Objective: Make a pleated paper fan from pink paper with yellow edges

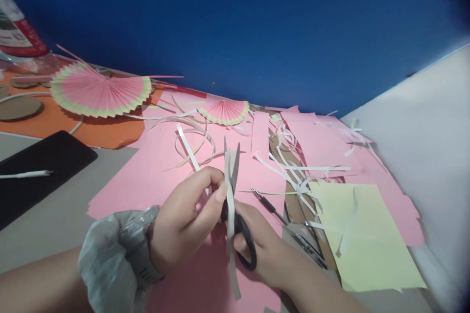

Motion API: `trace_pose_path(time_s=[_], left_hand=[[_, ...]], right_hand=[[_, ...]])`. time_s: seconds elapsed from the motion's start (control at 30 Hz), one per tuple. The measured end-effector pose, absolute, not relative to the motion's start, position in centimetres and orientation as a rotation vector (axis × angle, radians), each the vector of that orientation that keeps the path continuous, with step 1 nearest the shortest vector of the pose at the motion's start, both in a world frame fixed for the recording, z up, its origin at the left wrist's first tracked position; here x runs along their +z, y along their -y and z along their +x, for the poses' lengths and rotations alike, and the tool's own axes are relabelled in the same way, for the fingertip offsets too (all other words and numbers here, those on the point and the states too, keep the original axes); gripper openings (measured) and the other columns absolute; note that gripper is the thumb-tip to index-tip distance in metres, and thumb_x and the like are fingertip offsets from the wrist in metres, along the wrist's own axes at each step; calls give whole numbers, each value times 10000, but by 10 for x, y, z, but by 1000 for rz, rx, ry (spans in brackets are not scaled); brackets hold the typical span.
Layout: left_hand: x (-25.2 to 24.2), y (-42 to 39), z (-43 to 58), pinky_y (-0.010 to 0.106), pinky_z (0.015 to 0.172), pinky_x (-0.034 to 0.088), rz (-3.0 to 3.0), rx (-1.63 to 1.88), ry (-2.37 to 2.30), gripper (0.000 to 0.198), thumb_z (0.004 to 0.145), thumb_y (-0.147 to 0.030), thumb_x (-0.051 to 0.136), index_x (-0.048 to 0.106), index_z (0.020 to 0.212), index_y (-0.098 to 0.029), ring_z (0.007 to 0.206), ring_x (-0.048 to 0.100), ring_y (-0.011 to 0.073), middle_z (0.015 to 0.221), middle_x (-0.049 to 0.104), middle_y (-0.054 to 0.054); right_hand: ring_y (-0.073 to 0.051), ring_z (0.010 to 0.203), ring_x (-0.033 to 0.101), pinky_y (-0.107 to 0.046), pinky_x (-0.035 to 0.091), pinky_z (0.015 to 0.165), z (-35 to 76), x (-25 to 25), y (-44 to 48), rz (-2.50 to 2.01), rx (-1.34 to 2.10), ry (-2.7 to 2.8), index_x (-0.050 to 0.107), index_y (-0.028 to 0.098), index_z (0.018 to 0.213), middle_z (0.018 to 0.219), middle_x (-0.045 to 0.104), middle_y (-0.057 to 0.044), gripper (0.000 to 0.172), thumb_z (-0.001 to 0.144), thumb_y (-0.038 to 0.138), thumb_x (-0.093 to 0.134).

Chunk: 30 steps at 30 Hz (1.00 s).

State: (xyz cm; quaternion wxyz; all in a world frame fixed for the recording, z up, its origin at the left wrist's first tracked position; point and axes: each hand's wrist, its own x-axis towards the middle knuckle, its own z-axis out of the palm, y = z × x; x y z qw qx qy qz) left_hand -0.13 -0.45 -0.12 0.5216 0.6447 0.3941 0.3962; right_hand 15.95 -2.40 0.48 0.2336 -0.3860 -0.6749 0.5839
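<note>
I read the left hand (185, 222) as pinched shut, thumb and forefinger clamped on the white paper strip (230, 205), which stands upright at near centre above the pink sheet (157, 176); that grip likely keeps it taut against the blades. The right hand (270, 249) is closed through the black loops of the scissors (245, 234), tips pointing far, blades slightly apart around the strip. A yellow sheet (363, 234) lies to the right.
</note>
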Motion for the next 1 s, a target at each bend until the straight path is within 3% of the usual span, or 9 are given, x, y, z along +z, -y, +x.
trace_pose_path(time_s=[0.13,1.0], left_hand=[[-1,5,-1,194,533,387,1537,940,-939,195,944,-288,357,441,784,-215,557,437,73,637,449,-60],[1,4,-1,210,563,388,1563,933,-943,186,933,-261,364,440,773,-207,579,448,88,649,458,-46]], right_hand=[[-152,680,428,-279,409,653,160,5,24,-1111,1577,1873,520,176,956,756,480,-10,592,799,708,313],[-152,664,431,-274,421,639,159,7,24,-1107,1563,1884,522,181,1017,756,493,-12,604,805,703,305]])
